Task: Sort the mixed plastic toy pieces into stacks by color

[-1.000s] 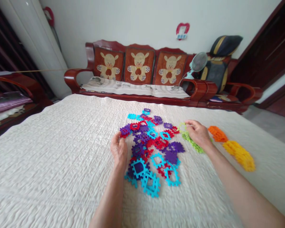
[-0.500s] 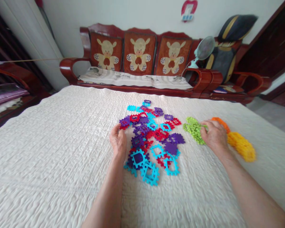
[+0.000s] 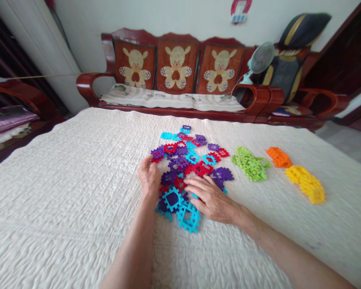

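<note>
Cloth (image 3: 63,192), cream and quilted, stretches across the foreground and spreads wide on the left. Cyan frame tiles (image 3: 183,216) make the nearest edge of the mixed interlocking-tile pile (image 3: 177,162). Right hand (image 3: 210,196) rests palm down over the pile's near right part, fingers loosely spread. Left hand (image 3: 149,175) is half curled at the pile's left edge; whether it pinches a tile, I cannot tell. Right of a bare gap lie yellow tiles (image 3: 305,184), green tiles (image 3: 250,164) and orange tiles (image 3: 279,157). Beyond the cloth's far edge stands a wooden sofa (image 3: 174,113).
</note>
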Demonstrator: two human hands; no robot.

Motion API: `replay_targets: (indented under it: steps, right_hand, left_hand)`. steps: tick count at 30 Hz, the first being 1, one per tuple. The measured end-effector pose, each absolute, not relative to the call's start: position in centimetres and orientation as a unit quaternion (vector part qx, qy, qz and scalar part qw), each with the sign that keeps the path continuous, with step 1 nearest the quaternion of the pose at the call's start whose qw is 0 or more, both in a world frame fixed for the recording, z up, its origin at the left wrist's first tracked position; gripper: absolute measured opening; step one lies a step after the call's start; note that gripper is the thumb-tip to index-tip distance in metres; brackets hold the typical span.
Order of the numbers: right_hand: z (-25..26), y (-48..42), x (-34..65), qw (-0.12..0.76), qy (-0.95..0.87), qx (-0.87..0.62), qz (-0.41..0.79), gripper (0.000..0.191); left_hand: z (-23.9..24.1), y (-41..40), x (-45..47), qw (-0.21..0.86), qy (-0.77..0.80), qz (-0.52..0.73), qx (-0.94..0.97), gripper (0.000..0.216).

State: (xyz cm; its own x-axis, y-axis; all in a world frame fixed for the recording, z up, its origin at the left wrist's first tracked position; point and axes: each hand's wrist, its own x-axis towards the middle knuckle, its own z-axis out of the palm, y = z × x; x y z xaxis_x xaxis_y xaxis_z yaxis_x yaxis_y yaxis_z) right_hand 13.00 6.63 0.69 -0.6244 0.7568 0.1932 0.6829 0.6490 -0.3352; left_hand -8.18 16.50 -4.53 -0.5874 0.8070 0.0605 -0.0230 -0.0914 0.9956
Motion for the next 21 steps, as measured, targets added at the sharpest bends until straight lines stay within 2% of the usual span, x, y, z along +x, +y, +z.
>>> replay_targets:
  steps: [6, 9, 15, 21]
  right_hand:
    - [1.0, 6.1, 12.9, 0.174, -0.905, -0.368, 0.122, 0.033]
    - [0.5, 6.4, 12.8, 0.185, -0.889, -0.407, 0.099, 0.036]
    - [-0.2, 7.0, 12.8, 0.130, -0.878, -0.454, 0.074, 0.048]
    - [0.1, 6.6, 12.7, 0.131, -0.880, -0.446, 0.097, 0.048]
  left_hand:
    - [-4.6, 16.6, -8.3, 0.309, 0.597, 0.661, 0.333, 0.033]
    - [-4.6, 16.5, -8.3, 0.315, 0.599, 0.657, 0.333, 0.033]
    - [-4.7, 16.5, -8.4, 0.305, 0.604, 0.656, 0.335, 0.032]
    - [-4.6, 16.4, -8.4, 0.308, 0.603, 0.655, 0.335, 0.034]
